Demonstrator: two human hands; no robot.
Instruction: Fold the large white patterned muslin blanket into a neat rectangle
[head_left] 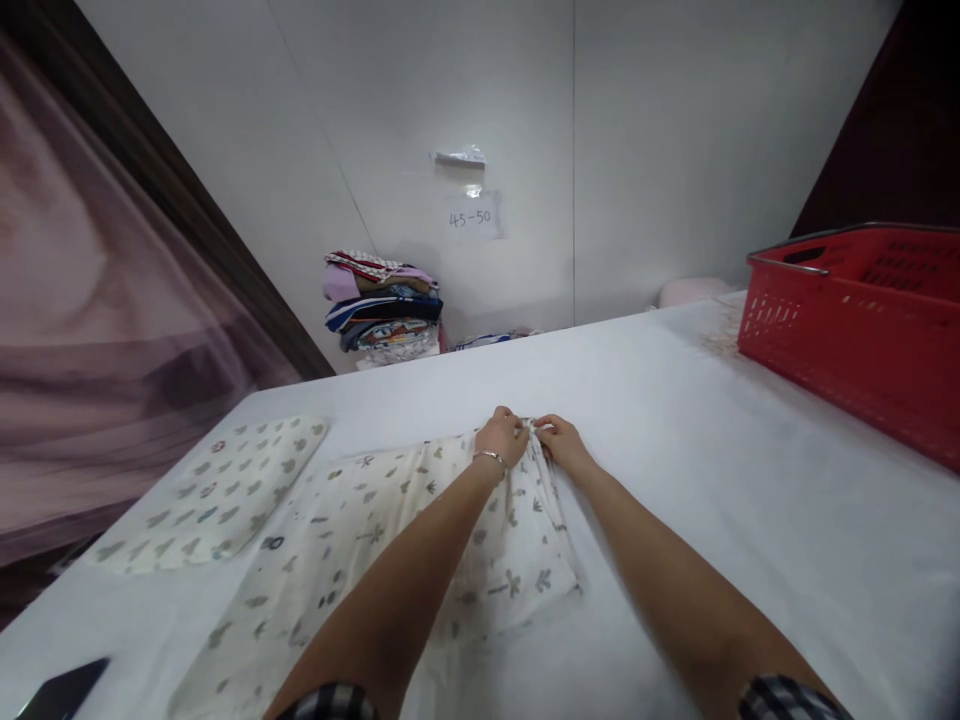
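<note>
A thin white cloth (360,520) with small grey and green plant prints lies spread over the white table, its right part doubled over with a few wrinkles. At its far right corner my left hand (501,437) pinches the fabric, a silver bracelet on the wrist. Just to the right, my right hand (561,442) has its fingers closed on the same gathered corner. The two hands are close together, with a bit of bunched cloth between them. My forearms cover part of the cloth's middle and near edge.
A folded cloth with grey cloud-like prints (232,490) lies at the left. The red plastic basket (847,340) stands at the right on the white table (712,480). Behind the far edge is a stack of folded clothes (386,310). A dark flat object (67,690) lies near left.
</note>
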